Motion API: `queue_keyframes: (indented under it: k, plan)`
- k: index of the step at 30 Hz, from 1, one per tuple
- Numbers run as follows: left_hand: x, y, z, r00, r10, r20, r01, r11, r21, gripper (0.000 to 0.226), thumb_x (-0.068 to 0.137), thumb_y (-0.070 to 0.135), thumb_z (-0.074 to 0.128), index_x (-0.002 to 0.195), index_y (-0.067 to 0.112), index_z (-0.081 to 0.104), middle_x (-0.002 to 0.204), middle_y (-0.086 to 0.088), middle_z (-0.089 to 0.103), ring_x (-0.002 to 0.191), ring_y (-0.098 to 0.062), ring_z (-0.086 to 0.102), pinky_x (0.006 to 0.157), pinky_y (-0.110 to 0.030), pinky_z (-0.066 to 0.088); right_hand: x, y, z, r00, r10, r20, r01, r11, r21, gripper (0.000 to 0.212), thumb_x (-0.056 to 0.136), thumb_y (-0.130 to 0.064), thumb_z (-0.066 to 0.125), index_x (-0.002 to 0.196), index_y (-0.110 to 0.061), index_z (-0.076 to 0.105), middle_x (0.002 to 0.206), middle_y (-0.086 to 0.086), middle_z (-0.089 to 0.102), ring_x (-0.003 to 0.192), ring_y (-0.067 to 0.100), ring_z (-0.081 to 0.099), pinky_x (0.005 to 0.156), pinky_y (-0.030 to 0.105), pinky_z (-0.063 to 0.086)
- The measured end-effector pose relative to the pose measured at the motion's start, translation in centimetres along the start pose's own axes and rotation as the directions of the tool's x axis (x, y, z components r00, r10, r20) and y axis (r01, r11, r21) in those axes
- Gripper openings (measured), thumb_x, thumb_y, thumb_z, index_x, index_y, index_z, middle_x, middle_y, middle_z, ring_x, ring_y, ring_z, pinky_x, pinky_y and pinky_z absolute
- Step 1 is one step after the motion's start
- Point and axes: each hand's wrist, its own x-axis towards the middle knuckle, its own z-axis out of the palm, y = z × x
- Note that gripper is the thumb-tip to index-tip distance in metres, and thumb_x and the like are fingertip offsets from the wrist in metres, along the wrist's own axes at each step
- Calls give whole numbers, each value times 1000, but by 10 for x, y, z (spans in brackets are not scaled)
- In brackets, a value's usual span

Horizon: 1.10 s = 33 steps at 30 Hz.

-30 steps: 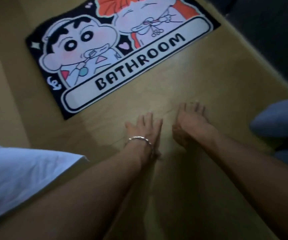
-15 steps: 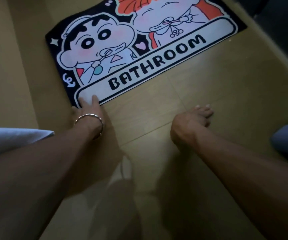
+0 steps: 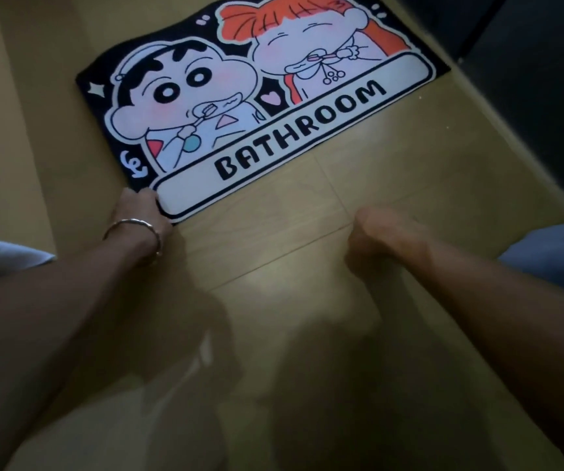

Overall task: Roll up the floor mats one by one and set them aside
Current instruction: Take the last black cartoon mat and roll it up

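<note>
Where fingers vanish under mat (image 3: pixel 260 107) corner, left hand (image 3: pixel 139 212); right hand (image 3: pixel 380 232) blurred.

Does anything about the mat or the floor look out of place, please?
Nothing stands out. The mat lies flat and whole on the floor, at an angle to its seams; the left hand touches its near corner.

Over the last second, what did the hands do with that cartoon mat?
The left hand moved from the bare floor to the bathroom mat and now touches its near left corner. The right hand stayed on the floor, off the mat, its fingers now curled. The mat still lies flat, unrolled.
</note>
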Motion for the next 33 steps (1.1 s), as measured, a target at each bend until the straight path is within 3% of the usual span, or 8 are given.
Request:
queue_keyframes:
  k: [2, 6, 12, 18, 23, 27, 30, 33]
  plan:
    - [-7, 13, -2, 999, -46, -30, 41, 986, -160, 39, 82, 4, 63, 121, 4, 58, 121, -22, 52, 102, -38, 55, 89, -42, 48, -11, 22, -15, 998, -4, -62, 12, 990, 141, 25, 84, -20, 64, 103, -4, 65, 104, 14, 64, 98, 31, 61, 82, 33, 50]
    - [-16, 28, -8, 1000, 5, -18, -8, 981, -195, 54, 74, -6, 69, 125, 5, 57, 125, -19, 53, 108, -35, 55, 94, -39, 46, -26, 60, -30, 980, 50, -195, 17, 944, 330, 39, 96, -11, 46, 133, 0, 51, 134, 21, 52, 123, 35, 48, 104, 40, 39]
    - [-42, 40, -2, 999, 33, 37, -24, 975, -222, 32, 79, -2, 66, 109, 7, 65, 112, -13, 62, 102, -26, 58, 87, -32, 48, -22, 38, 6, 961, -57, -269, 175, 883, 436, 39, 95, -20, 46, 132, -15, 53, 131, 12, 56, 115, 29, 54, 97, 36, 44]
    - [-100, 109, 16, 984, 104, 145, -23, 880, -475, 23, 80, -3, 55, 93, 12, 67, 91, -5, 63, 85, -17, 55, 72, -19, 40, -41, -4, 14, 888, -300, -348, 427, 819, 383, 54, 90, -23, 58, 141, -17, 41, 135, 9, 50, 121, 24, 49, 100, 32, 40]
    - [-142, 157, 22, 938, 161, 306, 97, 726, -681, 13, 83, 1, 57, 90, 12, 60, 75, 0, 57, 73, -14, 54, 61, -19, 42, -45, -17, 30, 819, -411, -400, 543, 781, 309, 46, 73, -21, 72, 114, -29, 51, 107, -2, 52, 100, 18, 52, 86, 35, 48]
    - [-142, 140, 21, 931, 248, 269, -4, 744, -669, 21, 87, 6, 57, 71, 20, 56, 68, 8, 55, 68, -10, 52, 66, -22, 44, -52, -9, 39, 821, -374, -431, 533, 772, 346, 32, 84, -17, 64, 112, -30, 57, 101, -3, 66, 91, 18, 62, 82, 36, 53]
    - [-143, 121, 22, 925, 274, 263, -8, 707, -707, 15, 87, 4, 58, 88, 19, 60, 81, 6, 60, 75, -8, 58, 73, -21, 49, -52, -13, 47, 834, -364, -415, 501, 815, 292, 27, 90, -20, 60, 115, -31, 62, 104, 0, 67, 91, 19, 62, 82, 37, 54]
    - [-139, 100, 32, 919, 375, 124, -307, 875, -375, 25, 84, 13, 62, 107, 21, 59, 103, 3, 58, 92, -12, 54, 82, -24, 46, -52, -10, 48, 862, -359, -358, 446, 873, 197, 29, 91, -14, 53, 114, -27, 65, 104, 2, 64, 91, 20, 59, 82, 37, 53]
